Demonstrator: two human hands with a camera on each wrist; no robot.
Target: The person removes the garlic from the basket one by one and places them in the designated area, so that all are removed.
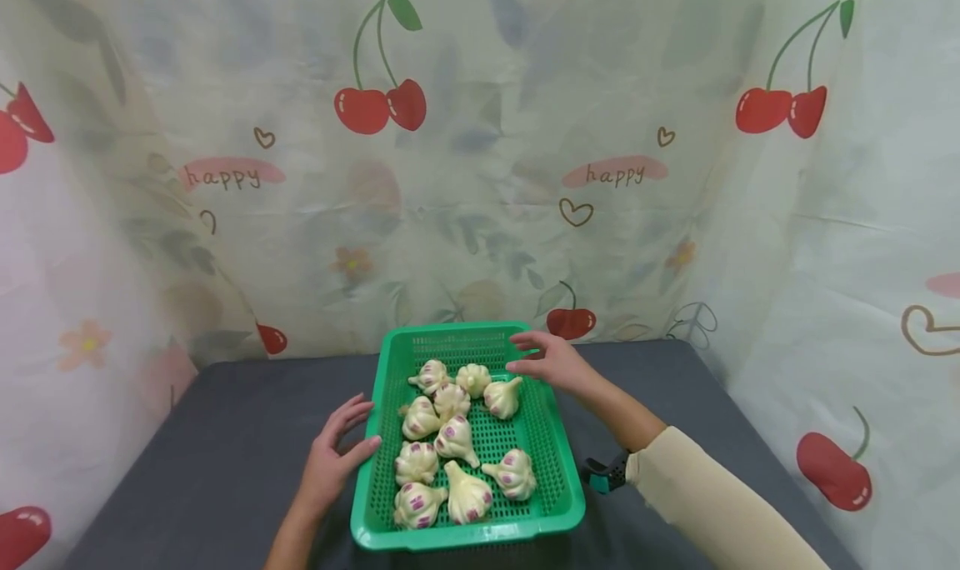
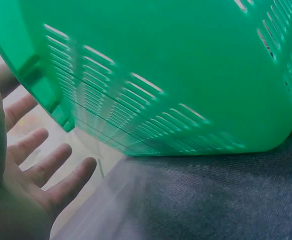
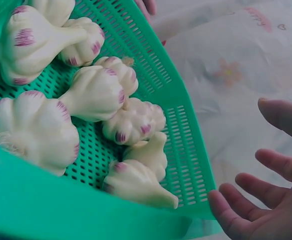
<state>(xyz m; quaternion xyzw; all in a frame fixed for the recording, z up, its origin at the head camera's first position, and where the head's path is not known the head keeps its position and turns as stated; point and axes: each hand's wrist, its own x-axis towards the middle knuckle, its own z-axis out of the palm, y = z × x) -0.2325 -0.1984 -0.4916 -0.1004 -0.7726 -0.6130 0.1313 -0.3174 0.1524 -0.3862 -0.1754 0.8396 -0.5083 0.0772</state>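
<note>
A green plastic basket point(image 1: 567, 470) with slotted walls holds several garlic bulbs point(image 1: 468, 493), white with purple marks. My left hand point(image 1: 333, 452) is at its left side, fingers extended and thumb by the rim. Whether the thumb touches the rim I cannot tell. In the left wrist view, the left fingers point(image 2: 68, 187) spread beside the basket's outer wall point(image 2: 186, 75). Over the far right corner reaches my right hand point(image 1: 553, 363), its fingers loosely extended and holding nothing. One garlic bulb point(image 1: 502, 397) lies just below it. The right wrist view shows spread fingers point(image 3: 261, 190) close to the rim.
Under the basket is a dark grey tabletop point(image 1: 247, 437). A pale curtain point(image 1: 480, 178) printed with cherries and hearts stands behind and along both sides. The right wrist wears a dark band point(image 1: 607, 474).
</note>
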